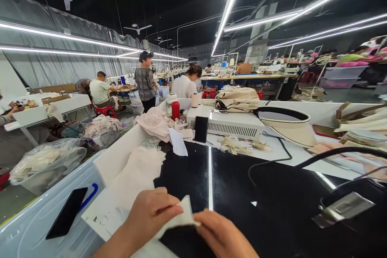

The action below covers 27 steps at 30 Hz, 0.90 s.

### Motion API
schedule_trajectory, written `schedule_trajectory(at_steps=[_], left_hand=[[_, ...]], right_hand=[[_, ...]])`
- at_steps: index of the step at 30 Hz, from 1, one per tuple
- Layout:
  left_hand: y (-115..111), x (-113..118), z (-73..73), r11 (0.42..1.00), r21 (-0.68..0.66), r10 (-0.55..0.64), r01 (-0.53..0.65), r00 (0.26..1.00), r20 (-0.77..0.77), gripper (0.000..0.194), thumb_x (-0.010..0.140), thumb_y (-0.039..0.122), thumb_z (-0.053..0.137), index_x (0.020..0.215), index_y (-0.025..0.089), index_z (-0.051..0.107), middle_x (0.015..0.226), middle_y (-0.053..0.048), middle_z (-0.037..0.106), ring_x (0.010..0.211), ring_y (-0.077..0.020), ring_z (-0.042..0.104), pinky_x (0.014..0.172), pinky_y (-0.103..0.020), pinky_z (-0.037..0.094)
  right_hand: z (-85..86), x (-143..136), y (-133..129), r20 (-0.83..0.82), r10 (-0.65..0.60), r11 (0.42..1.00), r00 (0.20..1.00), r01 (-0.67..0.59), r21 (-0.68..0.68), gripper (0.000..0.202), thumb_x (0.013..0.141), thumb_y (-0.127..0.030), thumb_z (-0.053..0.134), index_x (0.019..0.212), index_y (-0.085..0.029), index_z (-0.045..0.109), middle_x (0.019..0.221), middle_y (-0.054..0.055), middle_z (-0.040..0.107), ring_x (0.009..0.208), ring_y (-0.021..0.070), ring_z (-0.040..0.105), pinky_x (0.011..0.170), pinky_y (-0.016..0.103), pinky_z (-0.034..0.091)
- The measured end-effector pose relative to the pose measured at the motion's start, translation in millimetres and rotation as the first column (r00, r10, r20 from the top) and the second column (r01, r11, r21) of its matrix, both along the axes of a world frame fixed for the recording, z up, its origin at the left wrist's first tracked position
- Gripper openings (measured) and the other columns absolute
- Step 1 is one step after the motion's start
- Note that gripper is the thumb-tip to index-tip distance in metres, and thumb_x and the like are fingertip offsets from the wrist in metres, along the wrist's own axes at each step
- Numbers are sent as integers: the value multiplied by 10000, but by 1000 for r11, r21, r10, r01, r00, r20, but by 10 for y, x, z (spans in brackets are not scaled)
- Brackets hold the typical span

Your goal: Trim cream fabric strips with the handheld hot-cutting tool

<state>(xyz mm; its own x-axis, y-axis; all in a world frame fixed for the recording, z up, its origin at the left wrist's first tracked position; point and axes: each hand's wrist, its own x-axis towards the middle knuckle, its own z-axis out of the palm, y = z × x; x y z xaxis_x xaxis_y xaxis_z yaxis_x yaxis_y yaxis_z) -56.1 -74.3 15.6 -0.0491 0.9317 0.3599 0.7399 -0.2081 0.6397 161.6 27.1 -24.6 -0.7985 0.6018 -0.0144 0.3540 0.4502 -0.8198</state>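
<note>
I see both hands low over the black mat (236,185) on the table (302,155). My left hand (151,213) has its grip closed on a small piece of cream cloth (183,217). The fingers curl over the cloth and the thumb presses on its top. My right hand (222,236) touches the right tip of the same cloth, pinching it lightly with the fingertips. The cloth sits at the near edge of the mat, lifted a little above it.

Just left of the mat lies a flat pile of cream cloth pieces (136,173). Further left of the mat a dark phone (66,213) lies on a clear plastic bin lid (30,229). Past the far edge of the mat stands a white machine box (229,123), with another phone (201,129) leaning on it. A black cable (281,153) runs along the mat's right side. The middle of the mat is bare, so there is open room ahead of my hands.
</note>
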Motion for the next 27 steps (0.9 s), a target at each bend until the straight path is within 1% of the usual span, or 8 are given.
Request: schedule_trajectory(at_steps=[2,3,5,8,11,16,21,27], left_hand=[[133,50,15,972,200,-66,123,961,-268,437,1076,518,434,1028,267,788,766,-17,646,674,-141,583,644,-252,433],[182,95,-23,947,259,-83,190,924,-373,435,1079,525,414,1077,279,772,813,-25,670,711,-150,605,670,-260,450],[246,200,-169,908,303,-104,291,855,-508,413,1058,552,442,1127,269,736,936,-43,716,814,-178,649,742,-290,487],[272,327,-426,909,257,-141,329,822,-552,367,1005,539,565,1167,232,685,1106,-63,732,972,-222,680,852,-339,529],[260,356,-573,934,156,-188,322,812,-552,308,985,436,657,1206,222,657,1191,-71,719,1071,-245,675,947,-384,544],[229,326,-616,953,63,-221,297,820,-529,227,994,326,664,1197,224,668,1187,-69,717,1072,-245,679,945,-390,571],[166,318,-605,940,82,-245,330,826,-508,231,1027,303,606,1232,214,661,1184,-71,727,1087,-242,683,963,-393,579],[60,182,-588,961,106,-172,255,853,-493,257,1070,265,489,1234,208,678,1179,-78,726,1077,-214,695,967,-363,596]], right_hand=[[64,-27,226,-92,-123,938,988,146,315,352,1017,-157,447,1168,-320,720,1066,14,746,976,198,728,883,330,595],[67,-25,323,-103,-174,870,979,202,451,399,1003,-113,429,1224,-299,704,1087,26,752,970,187,736,861,305,604],[13,7,473,-84,-259,682,962,244,689,529,925,9,406,1292,-255,681,1147,53,764,1013,196,739,859,306,617],[-149,93,570,-45,-351,572,935,253,780,685,762,137,384,1299,-163,685,1257,131,743,1151,279,700,939,428,607],[-251,171,534,-26,-365,548,931,237,802,730,708,171,373,1290,-140,687,1293,149,725,1209,298,665,976,470,588],[-214,187,356,-1,-257,571,966,153,806,634,808,126,437,1243,-247,706,1196,58,752,1085,215,690,905,349,591],[-248,150,218,-14,-199,585,980,130,801,524,816,104,499,1145,-241,716,1039,51,752,951,210,699,818,326,575],[-333,229,27,-64,-157,542,986,140,829,616,728,156,440,1132,-246,673,998,31,734,891,191,692,770,297,545]])
